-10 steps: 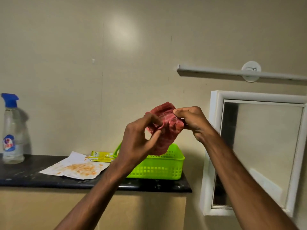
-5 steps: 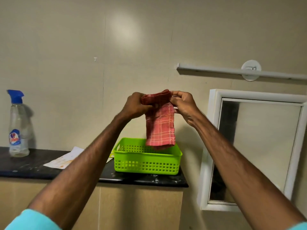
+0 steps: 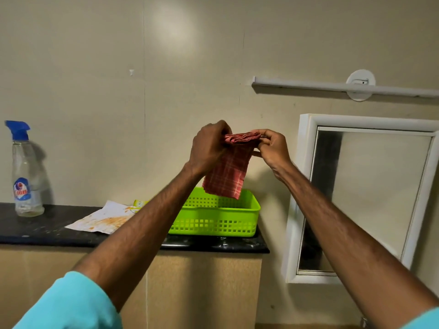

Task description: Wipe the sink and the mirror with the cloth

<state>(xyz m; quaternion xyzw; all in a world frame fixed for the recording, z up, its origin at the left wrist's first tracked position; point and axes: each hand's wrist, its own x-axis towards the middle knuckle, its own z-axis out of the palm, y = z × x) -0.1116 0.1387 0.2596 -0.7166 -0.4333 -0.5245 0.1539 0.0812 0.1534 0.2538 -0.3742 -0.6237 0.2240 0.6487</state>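
A red checked cloth (image 3: pixel 226 174) hangs folded in the air above a green basket. My left hand (image 3: pixel 209 148) grips its top left end. My right hand (image 3: pixel 273 148) pinches the top right end between thumb and fingers. The mirror (image 3: pixel 370 198) in a white frame hangs on the wall to the right, just beyond my right hand. No sink is in view.
A green plastic basket (image 3: pixel 213 217) stands at the right end of a black counter (image 3: pixel 47 231). A stained paper (image 3: pixel 104 218) lies beside it, and a spray bottle (image 3: pixel 23 172) with a blue nozzle stands at the far left. A white rail (image 3: pixel 332 87) runs above the mirror.
The cloth went from bunched between my hands to folded and hanging from its top edge. Both hands rose a little and now hold it level above the basket.
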